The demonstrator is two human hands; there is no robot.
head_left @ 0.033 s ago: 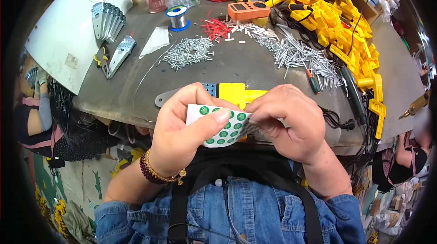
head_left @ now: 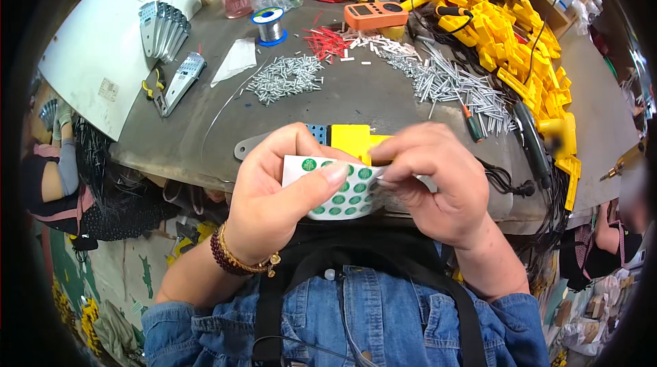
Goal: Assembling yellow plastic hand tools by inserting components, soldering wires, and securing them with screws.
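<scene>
My left hand [head_left: 274, 196] holds a white sticker sheet [head_left: 342, 197] covered with round green dots, the thumb pressed flat across its top. My right hand [head_left: 438, 182] meets the sheet's right edge, fingertips pinched together there; whether a single sticker is between them is hidden. Both hands hover over the near edge of the grey table [head_left: 356, 103]. Just behind them a yellow plastic block [head_left: 352, 138] with a blue piece [head_left: 317, 131] lies on the table, next to a flat grey metal tab [head_left: 246, 147].
Two heaps of silver screws [head_left: 284, 78] [head_left: 452, 86] lie mid-table. Behind them are red bits [head_left: 325, 42], an orange meter [head_left: 375, 15] and a wire spool [head_left: 268, 23]. Yellow housings [head_left: 520, 45] are piled right, metal blades [head_left: 164, 32] left. Another person [head_left: 58, 162] sits far left.
</scene>
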